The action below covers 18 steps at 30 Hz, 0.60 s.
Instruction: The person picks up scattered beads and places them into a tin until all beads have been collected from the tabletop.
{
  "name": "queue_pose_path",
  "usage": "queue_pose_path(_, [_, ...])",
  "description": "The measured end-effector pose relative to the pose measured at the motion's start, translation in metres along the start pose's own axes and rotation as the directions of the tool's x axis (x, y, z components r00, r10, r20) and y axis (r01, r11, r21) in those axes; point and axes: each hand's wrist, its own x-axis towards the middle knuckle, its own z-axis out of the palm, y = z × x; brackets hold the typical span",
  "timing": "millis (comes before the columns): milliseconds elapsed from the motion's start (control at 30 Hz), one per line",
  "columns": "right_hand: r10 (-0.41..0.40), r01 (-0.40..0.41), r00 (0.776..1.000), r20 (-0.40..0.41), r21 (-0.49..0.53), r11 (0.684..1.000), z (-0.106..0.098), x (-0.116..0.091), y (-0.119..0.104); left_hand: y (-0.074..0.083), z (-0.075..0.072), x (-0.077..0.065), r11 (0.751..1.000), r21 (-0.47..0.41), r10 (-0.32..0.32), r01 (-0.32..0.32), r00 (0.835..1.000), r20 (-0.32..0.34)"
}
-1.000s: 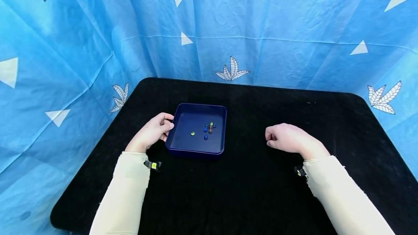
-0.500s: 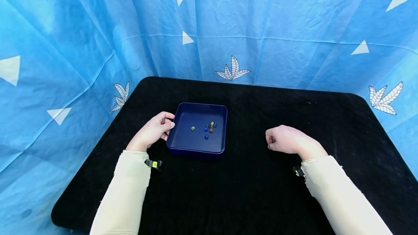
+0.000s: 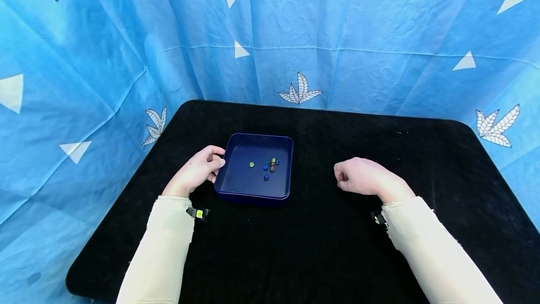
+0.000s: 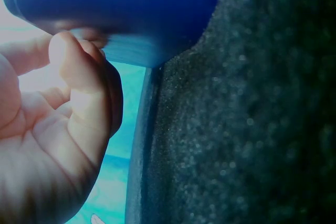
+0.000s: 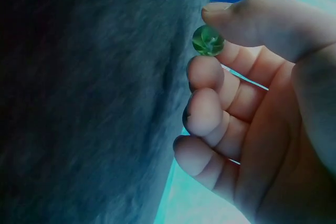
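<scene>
A square navy blue box (image 3: 236,183) stands on the black table, with several small marbles inside. Blue marbles (image 3: 266,167) and brown marbles (image 3: 272,168) cluster towards its right side; one yellow-green marble (image 3: 251,164) lies apart, left of them. My left hand (image 3: 193,171) holds the box by its left wall, fingers bent against the outside in the left wrist view. To the right of the box, over the table, is my right hand (image 3: 368,177). The right wrist view shows it pinching a clear green marble (image 5: 208,41) between thumb and a finger, other fingers curled.
The black cloth-covered table (image 3: 312,243) spreads around both hands. Behind it and at its sides hangs a blue curtain (image 3: 177,18) with white triangles and leaf prints. A small dark device (image 3: 197,213) sits at the left wrist.
My right hand has moved a little left, towards the box. Inside the box the lone yellow-green marble has rolled slightly away from me and to the right. My left hand stays put.
</scene>
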Motion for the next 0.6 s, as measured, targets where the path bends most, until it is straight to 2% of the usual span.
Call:
queue_pose_path(233, [-0.016,0.016,1.000,-0.014,-0.017,1.000,-0.005,0.008,-0.010,-0.001,0.000,0.001,1.000,0.001,-0.003,0.003,1.000,0.002])
queue_pose_path(600, [-0.049,0.046,0.994,-0.102,-0.032,0.998,-0.011,0.019,-0.021,-0.003,-0.001,0.001,1.000,-0.016,0.008,-0.008,1.000,0.009])
